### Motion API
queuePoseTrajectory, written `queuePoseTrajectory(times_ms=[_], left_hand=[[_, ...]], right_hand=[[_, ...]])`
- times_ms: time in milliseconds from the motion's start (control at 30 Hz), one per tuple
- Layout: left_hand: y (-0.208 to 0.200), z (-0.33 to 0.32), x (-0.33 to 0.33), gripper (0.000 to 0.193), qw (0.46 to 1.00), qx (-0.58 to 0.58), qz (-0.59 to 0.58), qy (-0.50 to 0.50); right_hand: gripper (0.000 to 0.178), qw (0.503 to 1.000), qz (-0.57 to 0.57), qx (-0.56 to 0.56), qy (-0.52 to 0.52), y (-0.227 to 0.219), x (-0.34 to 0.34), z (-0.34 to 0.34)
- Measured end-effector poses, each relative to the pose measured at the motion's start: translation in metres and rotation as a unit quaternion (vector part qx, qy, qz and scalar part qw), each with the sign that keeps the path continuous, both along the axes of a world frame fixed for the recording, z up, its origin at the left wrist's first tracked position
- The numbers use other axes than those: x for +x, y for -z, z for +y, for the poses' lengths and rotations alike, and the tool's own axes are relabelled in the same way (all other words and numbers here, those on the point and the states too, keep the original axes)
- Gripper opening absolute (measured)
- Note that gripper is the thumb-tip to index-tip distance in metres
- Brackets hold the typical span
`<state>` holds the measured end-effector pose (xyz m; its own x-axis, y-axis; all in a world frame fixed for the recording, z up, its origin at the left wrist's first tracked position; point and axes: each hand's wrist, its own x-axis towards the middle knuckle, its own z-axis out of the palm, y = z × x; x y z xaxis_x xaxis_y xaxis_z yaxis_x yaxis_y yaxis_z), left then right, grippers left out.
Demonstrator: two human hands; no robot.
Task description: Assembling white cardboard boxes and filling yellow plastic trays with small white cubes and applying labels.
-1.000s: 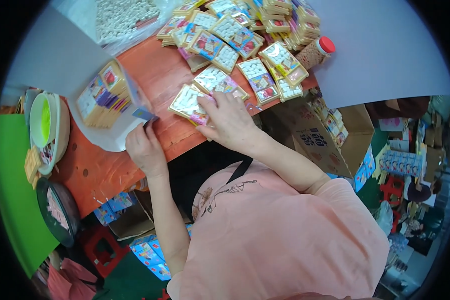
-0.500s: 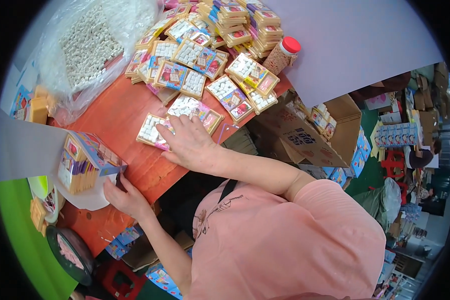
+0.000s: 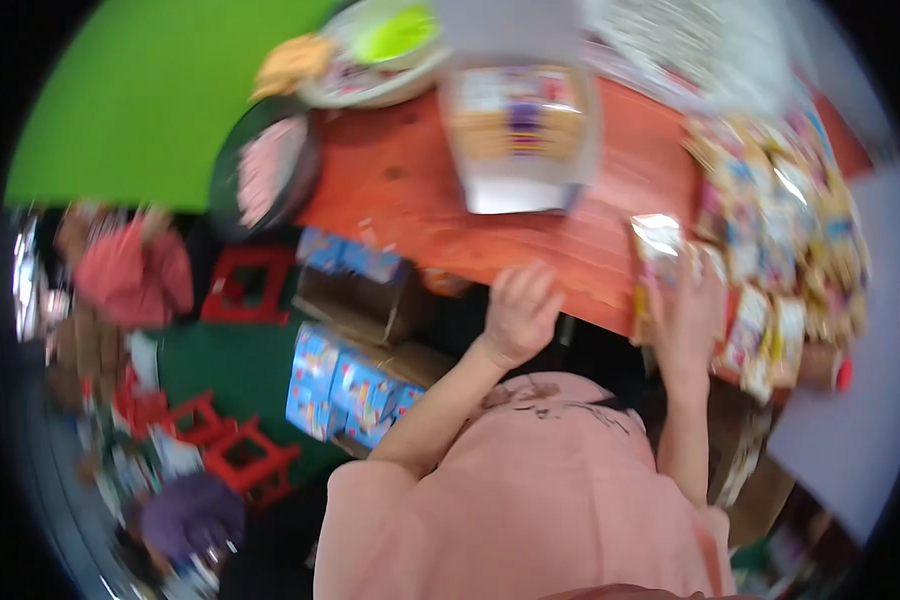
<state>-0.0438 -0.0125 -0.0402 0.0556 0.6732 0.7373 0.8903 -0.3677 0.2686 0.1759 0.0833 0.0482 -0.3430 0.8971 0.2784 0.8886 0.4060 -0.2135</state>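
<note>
My right hand lies with fingers stretched over flat packs at the front right of the red table. The packs look tan-edged with clear fronts, and motion blurs their details. Touching their near side, the fingers look apart rather than wrapped round them. My left hand hovers at the table's front edge, fingers loosely apart and holding nothing I can see. Beyond it stands an open white display carton, with a row of tan-edged packs standing inside. The left hand is apart from this carton.
A heap of packs covers the table's right end, by a red-lidded jar. Behind lies a clear bag of white pieces. Left are a dark bowl of pink pieces and a white basin. Blue boxes and red stools stand below.
The view has swung left, bringing the carton to the middle and the heap to the right. My left hand has drawn back from the carton's flap. My right hand stays on the packs.
</note>
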Motion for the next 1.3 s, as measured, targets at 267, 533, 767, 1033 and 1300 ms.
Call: queuePoseTrajectory(times_ms=[267,533,767,1033,1300], left_hand=[[-0.031,-0.009,-0.127,0.019,0.972,0.029,-0.019,-0.232],[-0.115,0.149,-0.317,0.025,0.894,-0.236,0.017,-0.38],[-0.107,0.255,-0.301,0.052,0.841,-0.336,-0.119,-0.408],[-0.099,0.237,-0.313,0.03,0.825,-0.369,0.093,-0.418],[-0.135,0.117,-0.285,0.016,0.906,0.012,-0.082,-0.416]], right_hand=[[0.04,0.987,0.105,-0.072,-0.101,-0.014,-0.018,-0.013],[0.035,0.954,0.166,-0.088,-0.232,-0.022,-0.058,-0.022],[0.028,0.964,0.129,-0.17,-0.155,-0.001,-0.026,-0.04],[0.022,0.93,0.136,-0.239,-0.243,0.014,-0.033,-0.039],[0.021,0.913,0.172,-0.208,-0.307,0.0,-0.063,-0.04]])
